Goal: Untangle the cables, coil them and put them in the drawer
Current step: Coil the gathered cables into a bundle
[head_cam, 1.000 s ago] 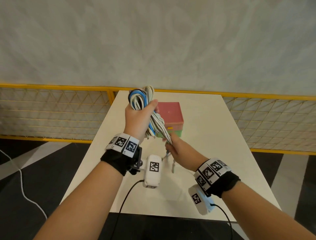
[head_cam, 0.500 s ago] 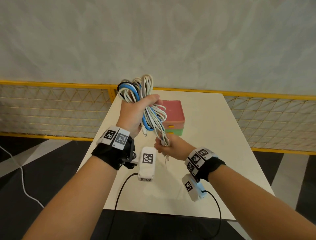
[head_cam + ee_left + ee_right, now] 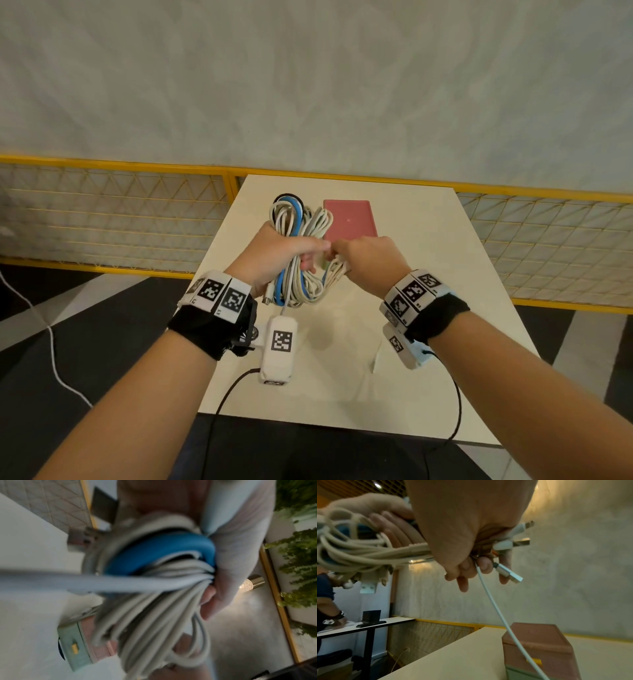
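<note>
Drawer box (image 3: 349,219), frame centre: closed. Left hand (image 3: 277,253) fingers wrap cable bundle (image 3: 301,240); right hand (image 3: 368,260) fingers curl round connector ends (image 3: 510,545), seen only in right wrist view.

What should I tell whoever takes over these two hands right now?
Left hand grips the cable bundle at its middle, above the table.
Right hand grips a group of cable ends with plugs at the bundle's right side; one thin white cable hangs from it.
Drawer box stands behind the hands, and its visible drawers look shut.
Done: bundle lifted. Left: separate the cables, coil each, open a drawer, stow them.
</note>
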The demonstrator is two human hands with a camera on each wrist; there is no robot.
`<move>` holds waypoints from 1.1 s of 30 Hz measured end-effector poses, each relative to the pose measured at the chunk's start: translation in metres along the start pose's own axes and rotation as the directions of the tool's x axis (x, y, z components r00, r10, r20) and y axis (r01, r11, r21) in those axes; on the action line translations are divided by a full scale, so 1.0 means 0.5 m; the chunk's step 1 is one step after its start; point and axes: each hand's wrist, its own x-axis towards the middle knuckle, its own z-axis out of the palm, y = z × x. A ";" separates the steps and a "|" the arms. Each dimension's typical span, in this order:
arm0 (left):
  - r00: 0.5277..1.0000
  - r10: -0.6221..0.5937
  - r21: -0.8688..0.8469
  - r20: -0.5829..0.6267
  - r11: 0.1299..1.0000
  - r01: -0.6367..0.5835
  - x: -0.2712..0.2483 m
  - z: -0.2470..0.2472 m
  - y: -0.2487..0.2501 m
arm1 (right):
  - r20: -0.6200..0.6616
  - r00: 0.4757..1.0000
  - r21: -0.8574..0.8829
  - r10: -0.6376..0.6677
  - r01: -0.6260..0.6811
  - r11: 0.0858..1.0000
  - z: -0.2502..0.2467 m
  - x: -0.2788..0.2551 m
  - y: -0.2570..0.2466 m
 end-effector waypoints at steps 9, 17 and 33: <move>0.992 -0.023 0.014 -0.126 1.000 0.025 0.000 0.036 -0.017 | -0.042 0.999 -0.175 0.025 -0.032 0.984 -0.059 0.026 -0.021; 0.999 -0.035 0.100 -0.027 0.994 0.038 -0.001 0.040 0.005 | -0.255 0.955 0.302 0.150 -0.068 0.951 -0.034 0.013 -0.009; 0.981 -0.035 -0.092 -0.193 0.996 0.018 -0.003 -0.003 0.004 | 0.126 0.942 0.913 0.311 -0.233 0.336 -0.008 -0.013 0.038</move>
